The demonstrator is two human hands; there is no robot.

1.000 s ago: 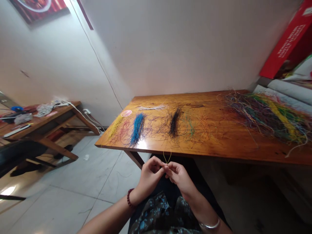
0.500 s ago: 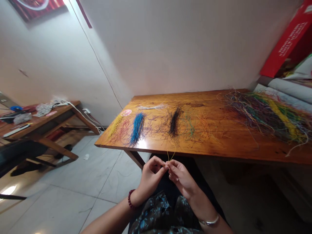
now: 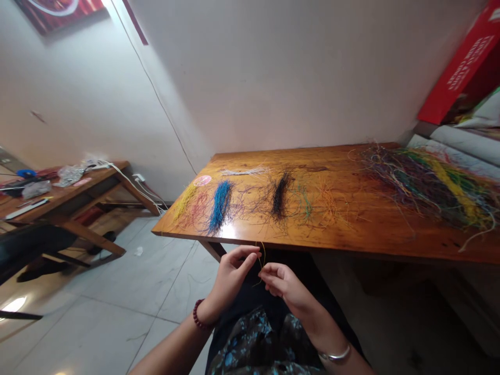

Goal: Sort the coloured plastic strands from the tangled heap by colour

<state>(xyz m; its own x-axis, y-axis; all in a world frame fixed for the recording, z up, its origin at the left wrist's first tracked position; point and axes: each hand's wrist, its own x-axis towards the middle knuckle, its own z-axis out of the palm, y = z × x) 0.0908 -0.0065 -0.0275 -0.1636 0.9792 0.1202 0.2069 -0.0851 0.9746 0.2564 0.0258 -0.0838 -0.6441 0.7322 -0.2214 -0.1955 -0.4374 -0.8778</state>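
Multicoloured thread tangle [image 3: 425, 185] on right side of brown wooden tabletop [image 3: 375, 237], right hand [image 3: 287, 286] pinching thin yellow strand [image 3: 264, 255] near front edge, left hand [image 3: 233, 268] outstretched alongside, grip unclear

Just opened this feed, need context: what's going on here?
A person is handling a thin yellow strand bare-handed, just off the front edge of a wooden table. The right hand pinches it; the left hand is beside its loop, grip unclear. On the table lie separate bunches of strands, including blue, black and white, with a large mixed-color pile on the right.
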